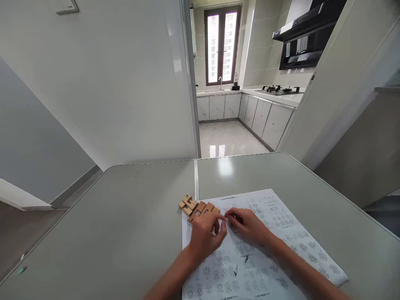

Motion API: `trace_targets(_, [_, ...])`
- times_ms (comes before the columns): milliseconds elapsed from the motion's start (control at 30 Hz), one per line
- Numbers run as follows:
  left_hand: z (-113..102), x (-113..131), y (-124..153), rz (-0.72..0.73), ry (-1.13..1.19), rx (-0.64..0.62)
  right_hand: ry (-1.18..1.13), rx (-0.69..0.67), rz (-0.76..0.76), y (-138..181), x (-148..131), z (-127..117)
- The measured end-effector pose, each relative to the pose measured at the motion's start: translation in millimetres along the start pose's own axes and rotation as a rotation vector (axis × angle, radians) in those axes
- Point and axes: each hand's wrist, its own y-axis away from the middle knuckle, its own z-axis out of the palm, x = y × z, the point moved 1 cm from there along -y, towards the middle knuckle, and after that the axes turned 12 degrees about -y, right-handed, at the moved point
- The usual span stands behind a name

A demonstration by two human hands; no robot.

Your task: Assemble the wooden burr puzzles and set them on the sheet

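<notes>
On the printed paper sheet [259, 250], my left hand [204, 235] is curled, with its index finger and thumb brought close together. Facing it, my right hand [248, 225] has its fingers bent into a pinch. The fingertips of both hands nearly meet over the sheet; anything between them is too small to make out. Just beyond my left knuckles lie notched wooden puzzle pieces: a light-coloured group [188, 204] and darker brown ones [198, 211] beside it. My left hand partly covers the brown pieces. Rows of small line diagrams and some dark pen marks show on the paper.
The grey-green table [140, 233] has a seam running through it. Past its far edge, a doorway opens onto a kitchen with a window [221, 46], white cabinets [217, 107] and a gas hob [279, 89]. A small green object [22, 270] sits near the left table edge.
</notes>
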Motion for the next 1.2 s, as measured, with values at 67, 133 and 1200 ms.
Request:
trace_targets(67, [-7,-11,-7,-0.101,-0.030,0.117,0.000,-0.009,0.016,0,0,-1])
trace_targets(133, [-12,-22,-14,-0.148,-0.089,0.145,0.010,-0.010,0.026,0,-1,-1])
trace_targets(1200, [-22,-110,-17,-0.577,-0.346,0.014,0.019,-0.005,0.032,-2,5,2])
